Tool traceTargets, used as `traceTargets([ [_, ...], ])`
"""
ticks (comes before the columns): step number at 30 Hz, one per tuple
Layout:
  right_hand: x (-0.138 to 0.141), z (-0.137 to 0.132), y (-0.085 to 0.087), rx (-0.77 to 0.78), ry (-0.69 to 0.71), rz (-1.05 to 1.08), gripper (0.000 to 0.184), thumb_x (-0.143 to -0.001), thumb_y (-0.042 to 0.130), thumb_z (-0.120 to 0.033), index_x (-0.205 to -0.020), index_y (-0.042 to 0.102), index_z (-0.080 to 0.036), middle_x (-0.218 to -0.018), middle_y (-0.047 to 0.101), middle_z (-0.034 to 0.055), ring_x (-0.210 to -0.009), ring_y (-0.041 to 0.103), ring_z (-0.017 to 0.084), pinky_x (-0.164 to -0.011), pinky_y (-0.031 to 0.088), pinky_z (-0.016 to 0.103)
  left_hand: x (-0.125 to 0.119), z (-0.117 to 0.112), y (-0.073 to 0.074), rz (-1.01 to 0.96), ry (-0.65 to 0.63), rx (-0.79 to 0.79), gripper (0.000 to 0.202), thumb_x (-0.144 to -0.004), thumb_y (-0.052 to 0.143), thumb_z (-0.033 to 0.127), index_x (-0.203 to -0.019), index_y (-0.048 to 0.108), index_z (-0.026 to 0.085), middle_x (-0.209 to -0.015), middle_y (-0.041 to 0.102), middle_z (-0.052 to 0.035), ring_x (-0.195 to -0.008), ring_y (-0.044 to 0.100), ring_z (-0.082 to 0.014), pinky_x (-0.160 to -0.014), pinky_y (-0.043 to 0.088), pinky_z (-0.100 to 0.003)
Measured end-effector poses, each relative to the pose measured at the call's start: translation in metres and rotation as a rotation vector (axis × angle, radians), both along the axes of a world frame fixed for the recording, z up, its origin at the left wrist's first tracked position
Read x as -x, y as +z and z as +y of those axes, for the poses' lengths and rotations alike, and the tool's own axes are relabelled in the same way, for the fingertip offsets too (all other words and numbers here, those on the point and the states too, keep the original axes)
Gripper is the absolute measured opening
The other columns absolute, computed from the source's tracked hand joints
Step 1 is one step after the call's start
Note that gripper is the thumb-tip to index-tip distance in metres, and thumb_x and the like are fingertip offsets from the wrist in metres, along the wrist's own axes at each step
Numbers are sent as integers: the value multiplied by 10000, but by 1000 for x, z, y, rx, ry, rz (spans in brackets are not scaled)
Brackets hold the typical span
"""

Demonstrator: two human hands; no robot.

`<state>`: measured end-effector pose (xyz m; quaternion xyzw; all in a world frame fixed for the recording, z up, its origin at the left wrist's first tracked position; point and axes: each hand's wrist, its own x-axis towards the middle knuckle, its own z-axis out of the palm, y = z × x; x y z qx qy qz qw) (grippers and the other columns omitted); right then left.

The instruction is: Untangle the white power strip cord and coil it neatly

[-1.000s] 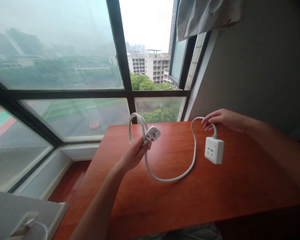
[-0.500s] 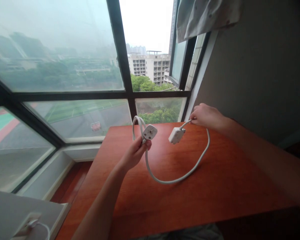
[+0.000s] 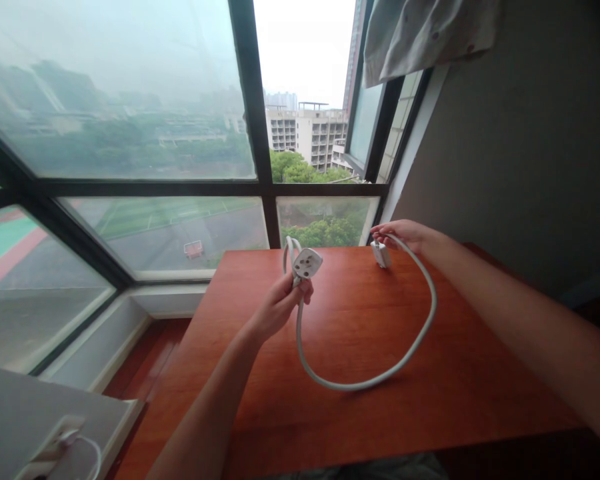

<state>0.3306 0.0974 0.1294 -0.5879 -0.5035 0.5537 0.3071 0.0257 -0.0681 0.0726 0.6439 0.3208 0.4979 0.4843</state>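
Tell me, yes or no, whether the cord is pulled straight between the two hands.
No, the white cord sags in a wide curve between the left hand and the right hand.

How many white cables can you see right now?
2. The looped cable runs between the left hand and the right hand; the wall cable leads from the outlet at lower left. Any beyond the picture's edges would be hidden.

no readable text anywhere in this one tbh. can't make out a single letter, number or logo on the white plug (image 3: 307, 264), the white cable (image 3: 350, 387) or the little white block (image 3: 381, 256), though that last one's small enough i could be missing faint print.
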Motion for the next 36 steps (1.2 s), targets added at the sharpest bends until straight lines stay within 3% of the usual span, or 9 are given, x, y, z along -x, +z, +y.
traceTargets([
  [4,25,-15,-23,-37,-68,268,160,-799,478,0,-859,562,-123,-755,605,64,-683,631,118,-617,553,193,-2,-3,6,-229,-87,184,252,-924,554,386,-825,537,155,-692,518,-11,-641,542,-137,-608,401,-257],
  [6,46,-25,-40,-185,18,54,168,-798,479,-8,-876,565,-128,-781,614,75,-710,640,131,-653,557,217,-2,-4,10,-373,-160,290,237,-920,559,380,-841,528,158,-643,480,17,-526,483,-98,-518,360,-220],
  [10,81,-38,-78,-251,103,-192,150,-797,568,-98,-929,630,-132,-814,665,97,-753,640,183,-681,531,272,4,-8,23,-618,-263,422,205,-922,564,321,-821,507,153,-545,309,93,-374,219,-18,-408,230,-156],
  [14,89,-45,-101,-328,189,-508,171,-785,582,-111,-931,669,-130,-948,695,137,-907,627,236,-799,473,303,14,-10,33,-798,-276,506,199,-967,481,253,-795,471,153,-544,202,109,-354,141,-17,-385,222,-143],
  [19,85,-63,-99,-410,286,-824,213,-843,564,-195,-999,661,-88,-1089,651,224,-1054,576,309,-877,414,365,21,-10,38,-927,-196,511,256,-1014,355,249,-793,448,161,-531,218,103,-334,188,-29,-376,240,-151],
  [24,99,-113,-75,-761,491,-1196,251,-919,435,-170,-1030,645,-90,-1104,617,222,-1081,540,301,-896,382,385,24,-5,36,-980,-82,506,283,-1028,317,255,-795,445,162,-527,263,96,-334,247,-29,-389,251,-159],
  [27,116,-167,-66,-778,758,-824,289,-966,418,-303,-983,669,-162,-972,666,115,-932,593,212,-825,402,302,25,-2,34,-1003,-37,479,279,-1029,325,252,-798,449,158,-532,282,94,-345,277,-23,-403,255,-159],
  [31,137,-244,-66,-584,993,-295,277,-899,532,-404,-1070,630,-210,-951,684,36,-799,603,163,-660,396,233,25,3,30,-1040,-27,425,316,-1038,269,250,-801,453,152,-533,289,90,-359,305,-25,-416,263,-165],
  [36,131,-285,-64,-314,763,-56,158,-849,549,-248,-984,617,-203,-770,627,-9,-655,526,118,-574,351,213,30,11,21,-1049,-28,429,299,-1036,283,247,-807,452,155,-542,300,89,-379,334,-27,-429,270,-160],
])
